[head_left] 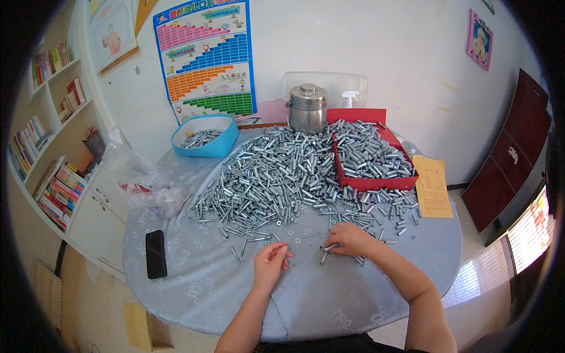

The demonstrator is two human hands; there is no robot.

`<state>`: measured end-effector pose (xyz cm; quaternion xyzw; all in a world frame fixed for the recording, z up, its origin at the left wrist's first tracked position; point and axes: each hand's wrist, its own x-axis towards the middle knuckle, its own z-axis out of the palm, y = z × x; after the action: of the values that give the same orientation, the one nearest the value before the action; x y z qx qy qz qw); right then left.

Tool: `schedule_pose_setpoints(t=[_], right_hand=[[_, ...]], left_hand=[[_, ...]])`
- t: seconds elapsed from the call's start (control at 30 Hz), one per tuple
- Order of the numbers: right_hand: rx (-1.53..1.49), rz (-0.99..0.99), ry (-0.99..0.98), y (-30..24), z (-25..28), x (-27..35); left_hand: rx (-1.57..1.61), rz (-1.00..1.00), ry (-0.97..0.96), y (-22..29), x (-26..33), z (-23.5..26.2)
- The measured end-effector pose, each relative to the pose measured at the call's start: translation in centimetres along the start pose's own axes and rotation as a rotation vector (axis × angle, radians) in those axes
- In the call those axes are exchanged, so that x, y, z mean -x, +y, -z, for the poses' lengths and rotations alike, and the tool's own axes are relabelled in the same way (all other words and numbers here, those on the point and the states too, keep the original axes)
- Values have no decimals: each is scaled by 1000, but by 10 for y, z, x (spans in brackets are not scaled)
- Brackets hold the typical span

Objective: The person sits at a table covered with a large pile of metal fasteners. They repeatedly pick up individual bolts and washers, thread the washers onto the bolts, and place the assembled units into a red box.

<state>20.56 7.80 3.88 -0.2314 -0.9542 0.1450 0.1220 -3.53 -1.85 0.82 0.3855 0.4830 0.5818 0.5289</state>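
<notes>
A broad heap of silvery metal bolts and tube-shaped sleeves (pixel 265 176) covers the far half of the round table. My right hand (pixel 351 238) is at the near edge of the heap, its fingers closed around a metal bolt (pixel 331 247). Beneath and beside those fingers lie a few more bolts. To its left, my left hand (pixel 271 262) is just above the cloth with curled fingers and the thumb drawn in. Whatever it may hold is too small to tell. Small washers (pixel 298 240) and loose bolts (pixel 235 254) are scattered near both hands.
A red box (pixel 376 183) full of sleeves stands at the right, with a yellow paper (pixel 432 187) beside it. Behind the heap are a steel pot (pixel 308 112) and a blue bin (pixel 203 148). A black phone (pixel 156 254) and plastic bags (pixel 147 182) lie at the left.
</notes>
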Motion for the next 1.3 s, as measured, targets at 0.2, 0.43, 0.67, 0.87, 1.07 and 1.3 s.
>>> schedule_pose_setpoints(t=[0.2,0.43,0.67,0.87,1.07,1.3], right_hand=[[35,8,6,-12,1,-7],[-88,-20,98,-39,9,-12],[-328,-111,240,-41,-4,-12],[-180,-192,320,-44,2,-6],[-53,-106,313,-46,-4,-11],[-24,-10,293,-56,-19,-24]], left_hand=[[-204,-108,-110,-2,6,-8],[-424,-255,-164,-5,9,-11],[-275,-95,-158,-11,7,-10],[-109,-89,-11,-4,2,-6],[-151,-99,-32,-8,2,-5],[-128,-75,-67,-14,3,-7]])
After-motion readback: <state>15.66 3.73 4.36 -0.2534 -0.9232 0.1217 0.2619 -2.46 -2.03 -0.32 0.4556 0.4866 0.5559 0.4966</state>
